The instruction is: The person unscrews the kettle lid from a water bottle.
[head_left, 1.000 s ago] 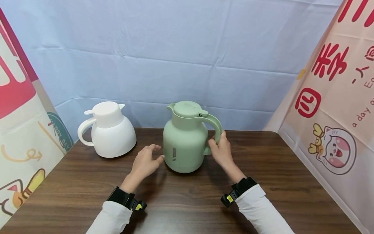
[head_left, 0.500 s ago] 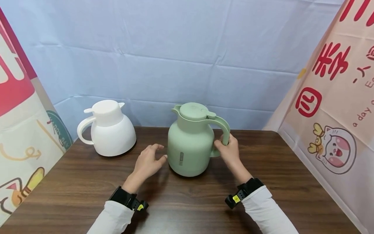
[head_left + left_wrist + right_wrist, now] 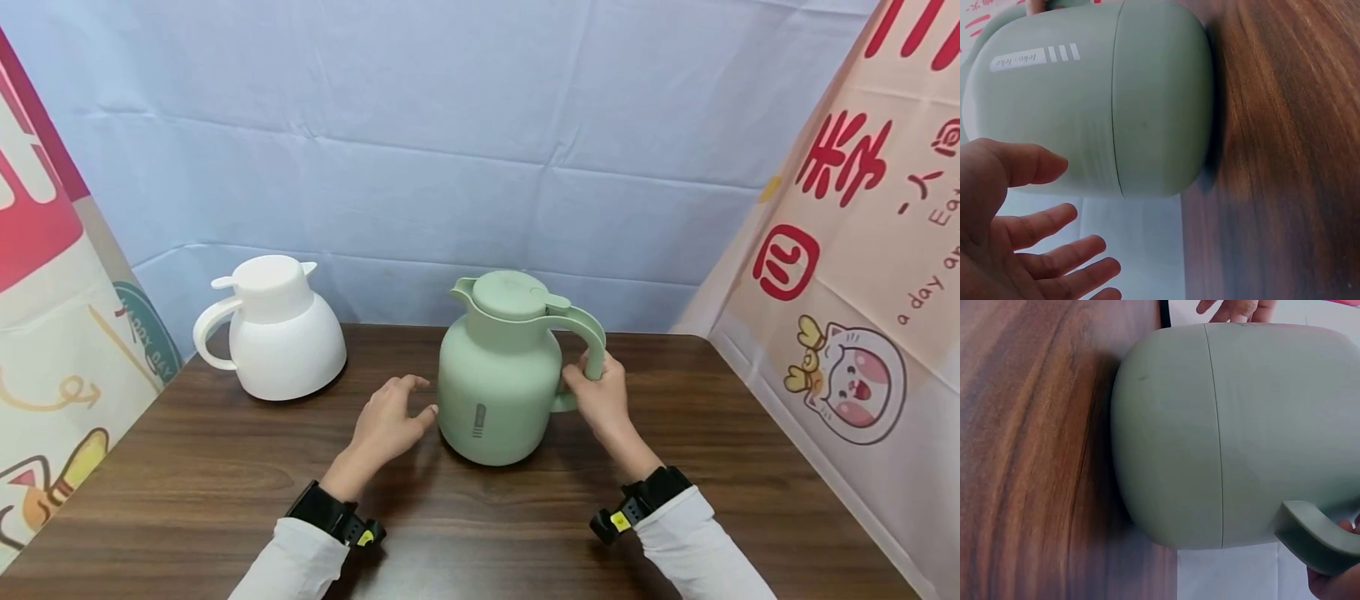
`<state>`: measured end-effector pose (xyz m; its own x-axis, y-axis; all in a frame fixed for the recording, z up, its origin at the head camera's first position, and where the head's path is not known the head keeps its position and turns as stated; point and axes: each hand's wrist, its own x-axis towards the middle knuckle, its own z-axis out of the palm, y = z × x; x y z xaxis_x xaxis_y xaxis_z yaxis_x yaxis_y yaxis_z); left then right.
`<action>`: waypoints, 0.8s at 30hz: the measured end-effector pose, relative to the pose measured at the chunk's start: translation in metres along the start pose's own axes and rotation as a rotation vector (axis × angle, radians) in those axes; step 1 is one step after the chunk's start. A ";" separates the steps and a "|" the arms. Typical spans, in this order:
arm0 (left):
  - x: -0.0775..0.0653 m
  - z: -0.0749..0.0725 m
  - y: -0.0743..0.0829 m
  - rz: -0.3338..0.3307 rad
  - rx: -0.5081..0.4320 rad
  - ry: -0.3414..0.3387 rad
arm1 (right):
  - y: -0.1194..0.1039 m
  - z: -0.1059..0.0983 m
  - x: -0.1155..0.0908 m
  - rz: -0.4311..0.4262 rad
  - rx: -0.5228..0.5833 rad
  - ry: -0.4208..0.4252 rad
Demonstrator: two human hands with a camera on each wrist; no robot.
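Fingers of the left hand spread loosely, holding nothing, just beside a green jug on a table while the right hand grips its handle with curled fingers, a white jug standing to the left before a blue cloth.

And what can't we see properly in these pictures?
Inside the green jug: green lid hides it, head view.
Inside the white jug: white lid hides it, head view.
Right hand: mostly cut off by the right edge, right wrist view.
Green lid: cut off, same edge.
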<state>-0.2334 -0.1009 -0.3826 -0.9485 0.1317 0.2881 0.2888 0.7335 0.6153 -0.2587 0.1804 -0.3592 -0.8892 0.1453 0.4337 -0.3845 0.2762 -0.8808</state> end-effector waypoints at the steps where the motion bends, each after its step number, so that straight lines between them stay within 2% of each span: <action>1: 0.000 0.000 0.000 0.001 0.002 -0.003 | -0.001 -0.001 -0.001 0.007 0.001 0.006; 10: 0.000 0.002 -0.002 -0.004 0.046 -0.042 | -0.025 -0.012 -0.012 0.029 -0.013 -0.005; 18: 0.001 0.003 -0.003 -0.002 0.049 -0.047 | -0.002 -0.015 -0.003 0.059 0.059 -0.001; 24: 0.001 0.001 -0.002 -0.002 0.045 -0.048 | 0.002 -0.010 -0.002 0.043 0.119 0.038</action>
<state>-0.2353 -0.1015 -0.3846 -0.9546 0.1609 0.2507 0.2814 0.7631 0.5818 -0.2555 0.1901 -0.3594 -0.8965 0.1907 0.3999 -0.3748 0.1549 -0.9141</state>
